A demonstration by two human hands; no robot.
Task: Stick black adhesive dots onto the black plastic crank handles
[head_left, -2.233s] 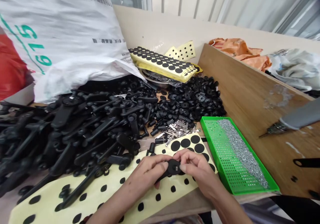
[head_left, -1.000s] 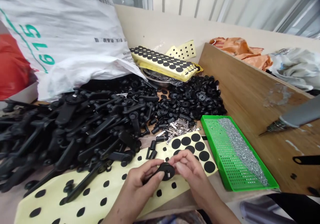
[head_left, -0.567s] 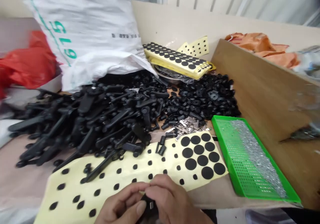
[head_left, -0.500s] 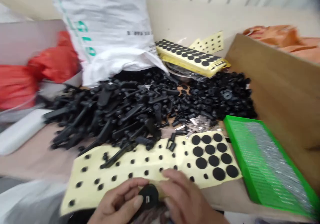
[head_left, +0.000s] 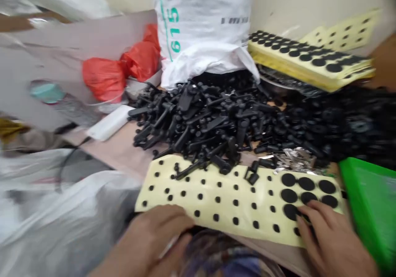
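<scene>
A person's right hand [head_left: 331, 240] rests with its grip apart, fingertips [head_left: 311, 207] touching a large black disc [head_left: 289, 211] on the yellow backing sheet [head_left: 216, 215]. The left hand [head_left: 154, 238] curls at the sheet's near edge, and its grip is too blurred to judge. Black plastic levers [head_left: 210, 124] are heaped on the counter [head_left: 117, 149] beyond both hands.

I'm at an assembly workshop bench: a heap of black plastic levers [head_left: 210, 124] lies at the mouth of a white woven sack [head_left: 201, 25], a yellow backing sheet [head_left: 241, 211] of round black pads sits near me, a stack of pad sheets [head_left: 309, 62] far right, and a green parts tray [head_left: 368, 198] on the right edge.
</scene>
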